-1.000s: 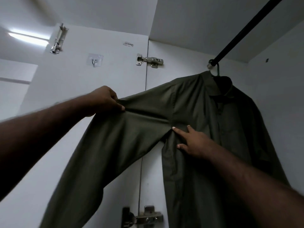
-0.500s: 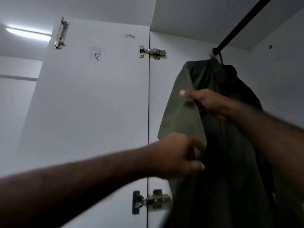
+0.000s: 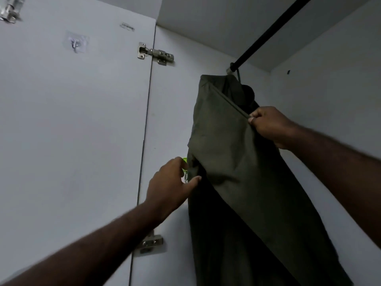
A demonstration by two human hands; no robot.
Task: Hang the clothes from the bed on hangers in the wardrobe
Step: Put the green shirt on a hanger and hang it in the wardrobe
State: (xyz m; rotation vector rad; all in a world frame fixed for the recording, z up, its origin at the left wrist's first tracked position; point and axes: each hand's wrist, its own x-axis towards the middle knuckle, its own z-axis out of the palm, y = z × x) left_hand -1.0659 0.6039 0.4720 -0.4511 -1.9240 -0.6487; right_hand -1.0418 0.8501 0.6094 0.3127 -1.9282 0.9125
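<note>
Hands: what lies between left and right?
Head view: the hanging olive shirt. The right hand pinches its seam; the left hand touches its side edge.

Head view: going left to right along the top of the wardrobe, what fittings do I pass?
Bolt → stick-on hook → hinge → rail. The shirt collar overlaps the rail's end, so it is left out.

A dark olive shirt [image 3: 237, 162] hangs on a hanger [image 3: 248, 91] from the black rail [image 3: 274, 34] inside a white wardrobe. The right hand [image 3: 270, 126] pinches the shirt's front edge below the collar. The left hand [image 3: 169, 186], thumb and fingers [image 3: 177, 163] spread, touches the fabric's side edge near the open door [image 3: 72, 120].
</note>
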